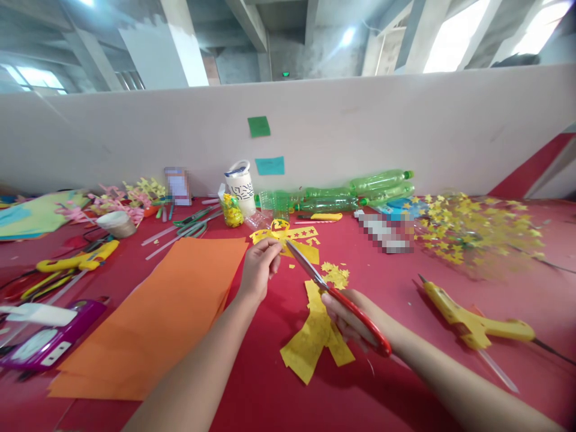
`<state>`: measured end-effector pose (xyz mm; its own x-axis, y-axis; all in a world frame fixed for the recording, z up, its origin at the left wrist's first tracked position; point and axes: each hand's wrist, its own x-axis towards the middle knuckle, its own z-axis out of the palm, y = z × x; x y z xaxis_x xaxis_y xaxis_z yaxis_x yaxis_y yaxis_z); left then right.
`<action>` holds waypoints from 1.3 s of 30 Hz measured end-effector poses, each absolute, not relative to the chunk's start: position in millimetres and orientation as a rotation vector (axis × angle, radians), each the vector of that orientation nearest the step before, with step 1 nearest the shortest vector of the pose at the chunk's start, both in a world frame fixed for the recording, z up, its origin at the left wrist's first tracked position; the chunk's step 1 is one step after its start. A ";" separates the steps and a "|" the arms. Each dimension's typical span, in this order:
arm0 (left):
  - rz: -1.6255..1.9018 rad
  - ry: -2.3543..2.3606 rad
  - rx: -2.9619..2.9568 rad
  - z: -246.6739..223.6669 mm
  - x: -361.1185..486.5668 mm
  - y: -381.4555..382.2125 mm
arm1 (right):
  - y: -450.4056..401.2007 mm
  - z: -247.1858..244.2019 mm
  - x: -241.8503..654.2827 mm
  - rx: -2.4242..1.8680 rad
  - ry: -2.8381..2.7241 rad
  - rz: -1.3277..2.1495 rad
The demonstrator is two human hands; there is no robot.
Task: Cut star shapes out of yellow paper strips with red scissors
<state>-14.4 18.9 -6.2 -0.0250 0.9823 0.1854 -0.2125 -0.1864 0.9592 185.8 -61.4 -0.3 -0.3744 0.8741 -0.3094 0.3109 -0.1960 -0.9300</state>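
Note:
My right hand [355, 318] is closed around the red handles of a pair of scissors [308, 264]. Their blades point up and to the left, the tips beside the fingers of my left hand [260, 269]. That hand is pinched; whatever lies between its fingertips is too small to make out. Beyond the fingers lie yellow paper strips with star-shaped holes [306, 233]. A little heap of yellow stars [335, 276] sits right of the blades. Below the scissors, yellow paper pieces [310, 342] lie on the red table, partly behind my right hand.
Orange sheets [153, 318] lie at left, near a purple power strip [49, 342] and a yellow glue gun [81, 259]. Another glue gun [472, 315] rests at right, below a bunch of yellow stars [477, 231]. Green bottles [382, 181] and a white cup [240, 189] stand by the partition.

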 end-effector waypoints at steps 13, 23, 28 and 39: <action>1.361 0.923 1.165 -4.0 -14.1 17.1 | -59.2 -6.5 184.8 -1.385 -1.604 1.598; 1.391 0.912 1.147 -3.1 -11.6 16.6 | -61.3 -2.1 181.5 -1.399 -1.549 1.637; 1.392 0.904 1.116 -3.9 -10.4 15.6 | -62.1 4.9 182.1 -1.418 -1.600 1.624; 1.404 0.920 1.093 -4.7 -9.6 15.7 | -59.7 -9.0 186.2 -1.408 -1.583 1.644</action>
